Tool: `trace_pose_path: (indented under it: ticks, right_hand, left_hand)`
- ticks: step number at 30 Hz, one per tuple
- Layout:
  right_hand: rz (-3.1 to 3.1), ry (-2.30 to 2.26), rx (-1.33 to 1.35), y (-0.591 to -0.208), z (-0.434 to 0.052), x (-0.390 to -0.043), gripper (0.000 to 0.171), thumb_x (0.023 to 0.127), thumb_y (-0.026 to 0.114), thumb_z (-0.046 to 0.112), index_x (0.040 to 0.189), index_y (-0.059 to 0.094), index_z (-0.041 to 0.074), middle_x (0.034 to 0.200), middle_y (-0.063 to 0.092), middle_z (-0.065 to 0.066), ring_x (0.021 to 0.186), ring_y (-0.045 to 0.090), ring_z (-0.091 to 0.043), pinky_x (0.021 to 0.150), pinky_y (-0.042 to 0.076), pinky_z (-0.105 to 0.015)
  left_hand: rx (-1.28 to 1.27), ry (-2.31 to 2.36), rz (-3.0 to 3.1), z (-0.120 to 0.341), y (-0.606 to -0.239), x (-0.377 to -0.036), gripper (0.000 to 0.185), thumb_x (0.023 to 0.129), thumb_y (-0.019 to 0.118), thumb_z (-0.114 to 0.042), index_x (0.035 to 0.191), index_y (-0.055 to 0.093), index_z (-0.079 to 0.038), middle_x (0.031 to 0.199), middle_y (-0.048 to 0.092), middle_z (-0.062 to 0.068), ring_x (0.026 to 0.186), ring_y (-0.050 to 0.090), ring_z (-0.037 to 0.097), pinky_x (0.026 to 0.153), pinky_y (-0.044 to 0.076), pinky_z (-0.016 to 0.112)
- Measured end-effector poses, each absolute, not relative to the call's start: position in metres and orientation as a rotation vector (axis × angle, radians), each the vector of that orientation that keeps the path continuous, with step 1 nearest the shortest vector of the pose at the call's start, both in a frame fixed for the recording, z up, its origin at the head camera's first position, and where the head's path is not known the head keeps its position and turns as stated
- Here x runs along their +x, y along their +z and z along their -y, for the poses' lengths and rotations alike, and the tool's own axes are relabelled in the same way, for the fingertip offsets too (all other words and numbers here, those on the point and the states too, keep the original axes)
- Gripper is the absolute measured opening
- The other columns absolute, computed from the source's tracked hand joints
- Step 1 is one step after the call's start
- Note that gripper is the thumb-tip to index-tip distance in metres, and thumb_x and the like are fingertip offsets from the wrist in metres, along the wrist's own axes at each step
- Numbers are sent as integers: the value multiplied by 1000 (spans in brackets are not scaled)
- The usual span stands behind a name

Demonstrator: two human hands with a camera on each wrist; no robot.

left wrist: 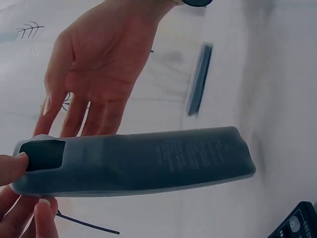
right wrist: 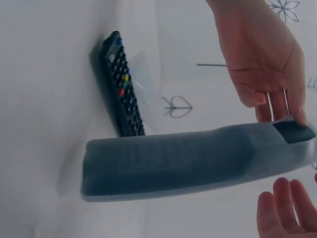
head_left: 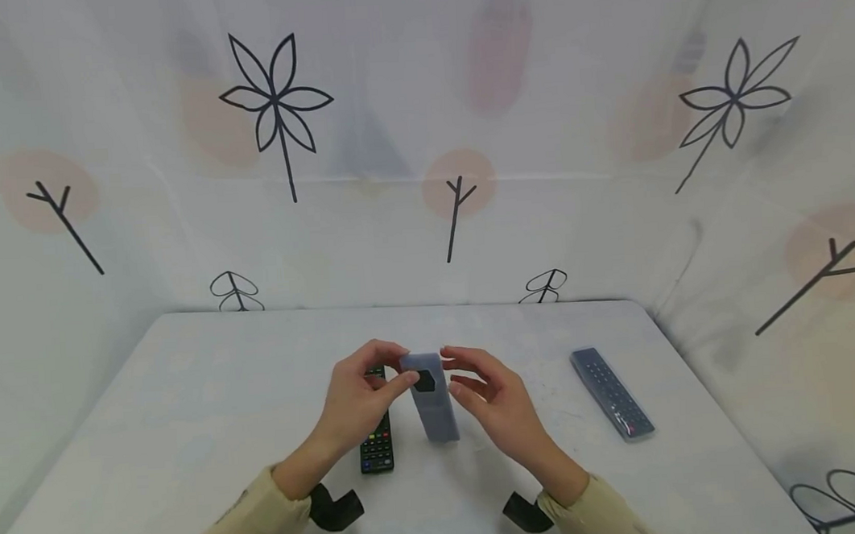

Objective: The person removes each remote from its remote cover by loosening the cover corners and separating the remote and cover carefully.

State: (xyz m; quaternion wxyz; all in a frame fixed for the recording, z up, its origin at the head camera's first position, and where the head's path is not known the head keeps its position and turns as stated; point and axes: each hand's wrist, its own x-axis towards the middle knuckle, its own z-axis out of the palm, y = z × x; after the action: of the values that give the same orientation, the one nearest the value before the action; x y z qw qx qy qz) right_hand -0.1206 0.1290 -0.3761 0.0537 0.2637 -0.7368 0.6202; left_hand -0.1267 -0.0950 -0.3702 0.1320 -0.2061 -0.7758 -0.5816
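A remote control in a translucent bluish sleeve [head_left: 438,416] stands nearly upright over the white table, its back towards me. A dark cut-out shows near its upper end. My left hand [head_left: 367,391] pinches that end, with the thumb at the cut-out's edge [left wrist: 47,154]. To the right, my right hand [head_left: 498,400] is beside the sleeve with loosely bent fingers and grips nothing; in the right wrist view its fingertips [right wrist: 283,203] lie just off the sleeve's side. A black remote [head_left: 377,451] with coloured buttons lies under my left hand, partly hidden by it.
Another remote in a bluish cover [head_left: 611,394] lies on the right of the white table [head_left: 210,407]. Light cloth walls [head_left: 390,245] printed with leaves and twigs rise at the back and sides. Dark straps [head_left: 336,510] sit at both wrists, by the beige sleeves [head_left: 255,514].
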Motion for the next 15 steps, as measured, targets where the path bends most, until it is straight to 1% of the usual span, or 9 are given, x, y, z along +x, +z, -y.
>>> trace_pose_path:
  ticks: [2, 6, 10, 15]
  right_hand:
    - [2199, 1872, 829, -374, -125, -122, 45, 95, 66, 2, 138, 56, 9, 134, 58, -9, 120, 58, -24, 98, 49, -36]
    - [2145, 1852, 866, -374, -120, -126, 42, 95, 66, 1, 136, 57, 6, 132, 58, -12, 119, 57, -25, 97, 50, -38]
    - [2146, 1830, 852, -376, -117, -129, 38, 94, 65, -2, 131, 60, 3, 127, 61, -12, 116, 58, -23, 95, 51, -35]
    - [2123, 1813, 855, -374, -115, -134, 32, 93, 67, -2, 125, 63, 2, 123, 63, -11, 113, 59, -22, 93, 51, -33]
  left_hand:
    - [-598, -1666, 2234, 93, -371, -128, 26, 87, 79, -13, 109, 67, -20, 96, 68, -6, 87, 63, 14, 57, 52, 26]
    - [-612, -1614, 2209, 88, -374, -129, 25, 87, 79, -14, 108, 68, -19, 95, 67, -8, 86, 63, 13, 55, 51, 26]
    - [-634, -1563, 2191, 85, -375, -130, 26, 86, 79, -12, 109, 67, -17, 95, 67, -7, 85, 62, 13, 54, 50, 25]
    - [-692, -1503, 2160, 81, -376, -132, 28, 88, 77, -10, 114, 67, -14, 101, 68, -2, 88, 61, 18, 58, 51, 26]
